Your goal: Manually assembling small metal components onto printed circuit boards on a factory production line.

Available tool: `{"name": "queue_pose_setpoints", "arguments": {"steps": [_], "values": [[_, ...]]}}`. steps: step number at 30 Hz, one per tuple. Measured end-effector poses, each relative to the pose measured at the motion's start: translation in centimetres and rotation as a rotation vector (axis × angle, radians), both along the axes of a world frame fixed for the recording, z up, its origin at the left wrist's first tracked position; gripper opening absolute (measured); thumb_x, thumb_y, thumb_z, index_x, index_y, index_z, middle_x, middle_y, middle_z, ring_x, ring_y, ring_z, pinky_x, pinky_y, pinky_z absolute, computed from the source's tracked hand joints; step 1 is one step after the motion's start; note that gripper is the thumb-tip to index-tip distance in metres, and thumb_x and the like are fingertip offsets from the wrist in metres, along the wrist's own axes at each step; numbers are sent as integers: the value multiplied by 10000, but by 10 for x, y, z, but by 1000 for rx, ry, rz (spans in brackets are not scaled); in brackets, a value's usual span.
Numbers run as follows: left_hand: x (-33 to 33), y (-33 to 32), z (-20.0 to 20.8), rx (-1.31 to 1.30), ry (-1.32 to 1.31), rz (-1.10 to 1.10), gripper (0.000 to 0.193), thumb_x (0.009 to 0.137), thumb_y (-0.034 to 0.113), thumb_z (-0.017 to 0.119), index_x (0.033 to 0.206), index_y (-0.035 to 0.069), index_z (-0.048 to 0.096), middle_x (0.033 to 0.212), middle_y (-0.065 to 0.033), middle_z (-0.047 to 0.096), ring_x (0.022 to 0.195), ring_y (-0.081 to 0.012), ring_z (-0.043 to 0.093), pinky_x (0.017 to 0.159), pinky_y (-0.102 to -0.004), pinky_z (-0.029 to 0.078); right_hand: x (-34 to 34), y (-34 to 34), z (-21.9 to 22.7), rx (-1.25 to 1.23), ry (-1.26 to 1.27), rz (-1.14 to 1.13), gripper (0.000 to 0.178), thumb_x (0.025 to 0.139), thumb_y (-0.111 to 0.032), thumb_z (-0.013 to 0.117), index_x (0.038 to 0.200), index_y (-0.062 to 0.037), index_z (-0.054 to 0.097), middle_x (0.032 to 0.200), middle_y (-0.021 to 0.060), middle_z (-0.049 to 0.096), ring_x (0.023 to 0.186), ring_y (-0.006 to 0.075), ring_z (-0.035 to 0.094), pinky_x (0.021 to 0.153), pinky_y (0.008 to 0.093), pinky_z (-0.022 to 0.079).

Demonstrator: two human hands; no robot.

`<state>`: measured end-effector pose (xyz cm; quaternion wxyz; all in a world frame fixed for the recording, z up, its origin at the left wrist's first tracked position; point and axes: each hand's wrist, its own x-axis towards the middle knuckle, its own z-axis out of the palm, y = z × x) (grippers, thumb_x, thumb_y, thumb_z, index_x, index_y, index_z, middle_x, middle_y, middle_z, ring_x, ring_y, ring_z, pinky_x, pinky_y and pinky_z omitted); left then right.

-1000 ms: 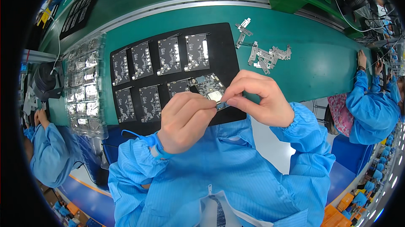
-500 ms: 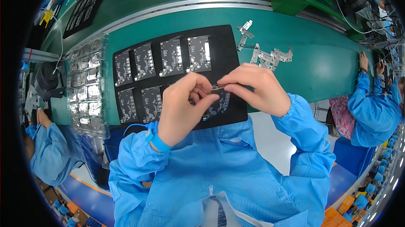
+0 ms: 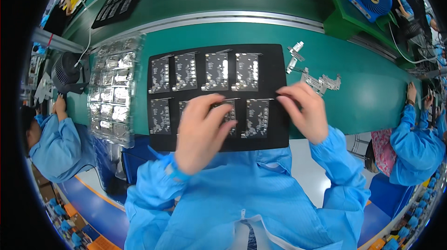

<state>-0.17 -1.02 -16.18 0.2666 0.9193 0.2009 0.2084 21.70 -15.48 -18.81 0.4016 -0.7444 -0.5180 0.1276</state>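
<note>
A black tray lies before me with two rows of dark circuit boards. My left hand is over the near row, covering part of a circuit board; its fingers are apart and I see nothing held in them. To its right, another circuit board lies fully visible, with a thin strip along its far edge. My right hand hovers at the tray's right edge, thumb and forefinger slightly apart with nothing visible between them. Loose silvery metal brackets lie on the green mat beyond it.
A clear plastic blister tray holding silvery parts stands left of the black tray. A dark fan is at the left, a blue fan on a green stand at the far right. Co-workers in blue sit on both sides.
My hands have come apart from the small piece they were pinching together over the tray. My right hand has moved right. The whole view has shifted a little.
</note>
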Motion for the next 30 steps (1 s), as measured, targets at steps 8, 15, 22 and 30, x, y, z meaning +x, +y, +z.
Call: {"name": "queue_pose_setpoints", "arguments": {"steps": [8,15,22,30], "values": [[-131,27,-25,-158,132,537,350,998,84,520,1331,-22,501,1338,-202,534,1224,-294,533,1041,-359,400,-8,-31,2,-251,596,-226,332,927,-88,651,1239,5,584,933,55,656,779,109,630,595,243,528],[-134,50,-40,-658,-220,641,327,1033,138,504,1302,-44,539,1257,-111,589,1150,-165,550,1021,-281,401,19,-24,-7,-287,792,113,368,961,-116,615,1311,-27,544,958,8,634,810,75,594,697,242,510],[-143,70,-53,-1014,-507,513,340,1022,98,521,1326,-54,529,1231,-113,633,1087,-144,607,966,-263,466,-6,-26,-3,-265,969,189,754,997,-126,514,1592,-171,53,1320,43,528,860,67,564,585,209,479],[-137,105,-79,-1160,-605,253,327,1035,125,488,1315,-40,529,1232,-119,628,1093,-163,616,957,-282,487,-67,-62,-37,356,1126,22,728,945,-11,508,1574,-63,146,1528,81,376,1291,161,482,1030,302,434]]}}
